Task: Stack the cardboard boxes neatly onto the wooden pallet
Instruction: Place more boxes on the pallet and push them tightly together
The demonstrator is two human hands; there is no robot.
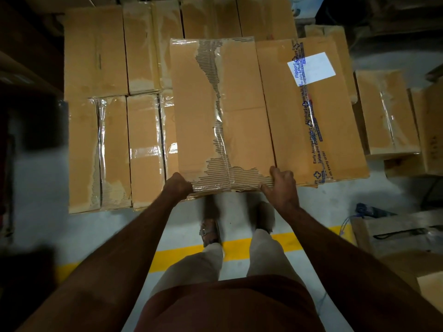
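Your left hand (179, 185) and right hand (282, 185) are both clamped on the near edge of the torn-topped box (223, 111), fingers curled over its two near corners. Beyond your grip that box lies on the lower layer of boxes (115, 152). Just right of your right hand, the labelled box (309, 111) sits touching it.
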